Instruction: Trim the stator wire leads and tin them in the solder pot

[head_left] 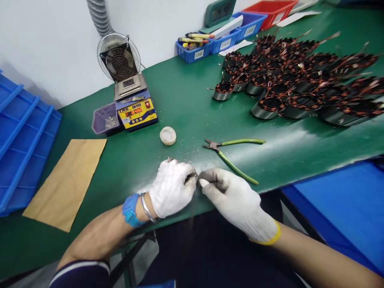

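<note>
Both hands wear white knit gloves with darkened fingertips and meet above the front edge of the green bench (186, 104). My left hand (174, 187) is closed in a pinch, thumb against forefinger; what sits between them is too small to make out. Close beside it, my right hand (231, 198) also pinches, its fingertips nearly touching the left ones, and whatever it grips is hidden. Green-handled side cutters (214, 145) lie spread apart just beyond the right hand. A small round white cup (168, 136) stands past the left hand, with tiny pale scraps scattered nearby.
A yellow-fronted solder pot (136, 112) with a round fan behind it stands at the back left, beside a purple bin (106, 120). Many copper-wound stators (270, 106) crowd the right. Brown cardboard (66, 180) and a blue crate (24, 140) lie left; blue trays (193, 54) line the wall.
</note>
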`<action>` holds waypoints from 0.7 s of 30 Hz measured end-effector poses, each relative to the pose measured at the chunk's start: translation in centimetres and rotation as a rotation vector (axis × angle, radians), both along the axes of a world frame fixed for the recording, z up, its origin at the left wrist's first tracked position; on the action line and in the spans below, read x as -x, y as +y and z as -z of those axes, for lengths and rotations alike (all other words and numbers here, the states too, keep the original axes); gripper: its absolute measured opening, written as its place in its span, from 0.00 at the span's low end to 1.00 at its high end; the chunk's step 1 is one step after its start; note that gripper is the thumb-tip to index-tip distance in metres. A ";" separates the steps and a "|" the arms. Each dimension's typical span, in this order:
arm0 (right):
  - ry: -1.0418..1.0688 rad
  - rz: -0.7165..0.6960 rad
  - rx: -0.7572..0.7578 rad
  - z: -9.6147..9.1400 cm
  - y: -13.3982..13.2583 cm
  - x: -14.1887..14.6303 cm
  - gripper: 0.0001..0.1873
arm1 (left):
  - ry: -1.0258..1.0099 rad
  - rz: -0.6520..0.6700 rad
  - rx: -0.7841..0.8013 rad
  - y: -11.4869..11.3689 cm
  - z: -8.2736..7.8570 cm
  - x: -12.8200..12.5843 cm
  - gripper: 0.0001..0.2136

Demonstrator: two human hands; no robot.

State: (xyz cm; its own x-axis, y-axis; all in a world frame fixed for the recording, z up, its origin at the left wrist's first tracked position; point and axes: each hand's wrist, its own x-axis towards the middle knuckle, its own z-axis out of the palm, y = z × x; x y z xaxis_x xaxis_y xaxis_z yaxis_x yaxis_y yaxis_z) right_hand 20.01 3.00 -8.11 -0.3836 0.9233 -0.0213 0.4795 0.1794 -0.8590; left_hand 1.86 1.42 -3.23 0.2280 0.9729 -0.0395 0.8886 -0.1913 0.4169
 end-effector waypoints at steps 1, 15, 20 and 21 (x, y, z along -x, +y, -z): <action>-0.058 -0.048 -0.203 0.1 0.0 -0.3 0.09 | -0.002 0.004 0.000 0.0 0.1 0.0 0.07; -0.016 -0.302 0.189 -1.5 2.9 -0.4 0.12 | 0.048 0.087 -0.028 -0.1 0.4 0.0 0.07; -0.239 -0.513 -0.923 -1.6 4.5 -2.4 0.12 | 0.054 0.079 -0.016 0.0 0.3 -0.1 0.08; -0.253 -0.578 -1.044 -1.8 4.8 -2.5 0.15 | 0.057 0.080 -0.021 0.0 0.3 -0.1 0.08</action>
